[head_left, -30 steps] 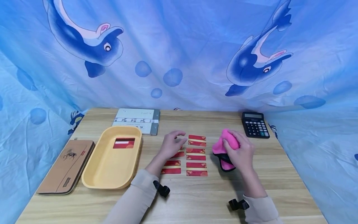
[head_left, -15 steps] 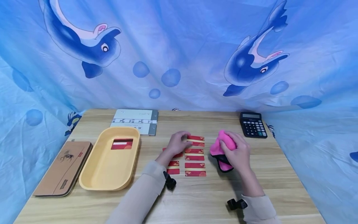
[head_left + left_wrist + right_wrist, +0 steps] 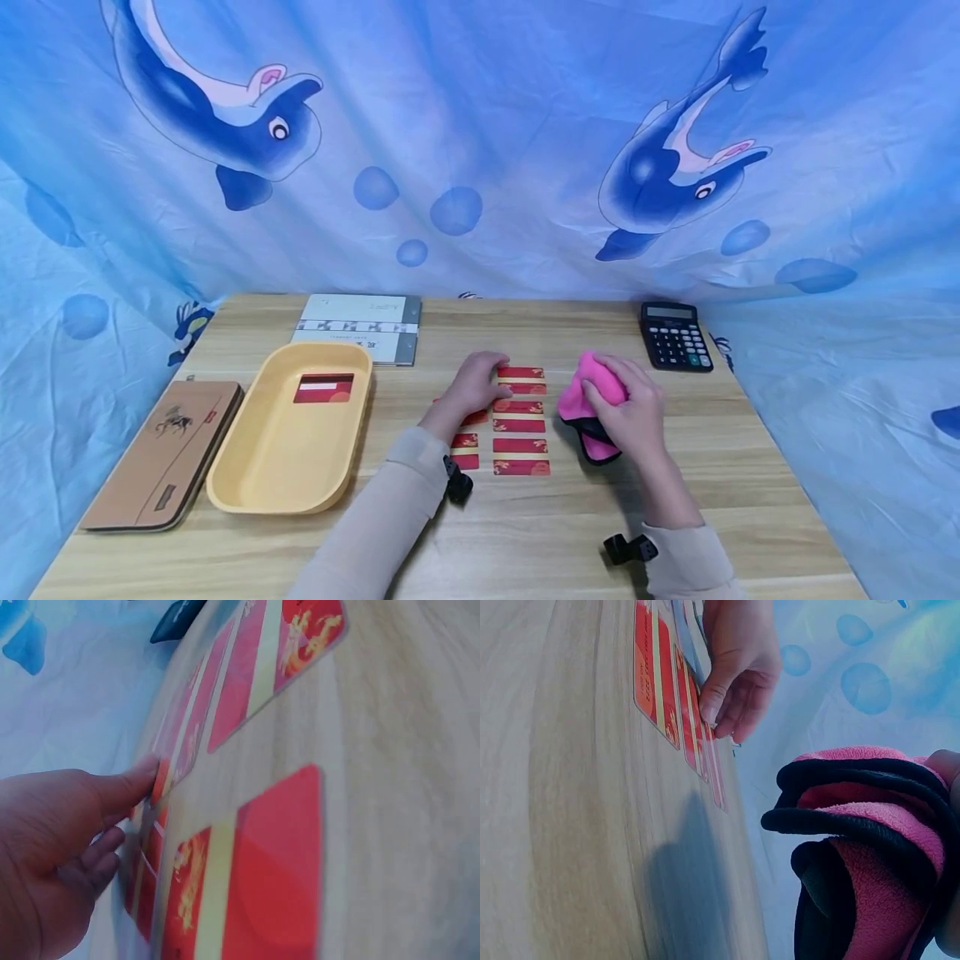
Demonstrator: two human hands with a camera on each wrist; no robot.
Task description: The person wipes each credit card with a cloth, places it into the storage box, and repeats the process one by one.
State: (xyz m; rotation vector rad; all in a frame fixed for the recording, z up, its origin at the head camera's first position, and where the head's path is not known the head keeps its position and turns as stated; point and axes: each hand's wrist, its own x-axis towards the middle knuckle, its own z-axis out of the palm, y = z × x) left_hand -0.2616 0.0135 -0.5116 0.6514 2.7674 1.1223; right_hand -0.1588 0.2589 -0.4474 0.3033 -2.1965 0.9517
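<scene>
Red-and-gold cards (image 3: pixel 521 457) lie flat in two columns on the wooden table. My left hand (image 3: pixel 474 385) is at the left end of the farthest right-column card (image 3: pixel 525 381), thumb and finger at its near and far corners. In the left wrist view my thumb (image 3: pixel 124 787) meets that card's corner, with the other fingers curled beyond. My right hand (image 3: pixel 636 411) grips a bunched pink cloth with black edging (image 3: pixel 590 408), held over the table right of the cards. The cloth's folds (image 3: pixel 877 877) fill the right wrist view's right side; most gripping fingers are hidden there.
A yellow tray (image 3: pixel 300 467) with one red card (image 3: pixel 323 388) in it stands left. Beyond it lies a pale booklet (image 3: pixel 375 312), and a brown wallet (image 3: pixel 165 454) is at the far left. A black calculator (image 3: pixel 675 337) sits at the back right.
My left hand has moved right from the left column to the farthest right-column card, then stayed at its left end. My right hand keeps the cloth in nearly the same place.
</scene>
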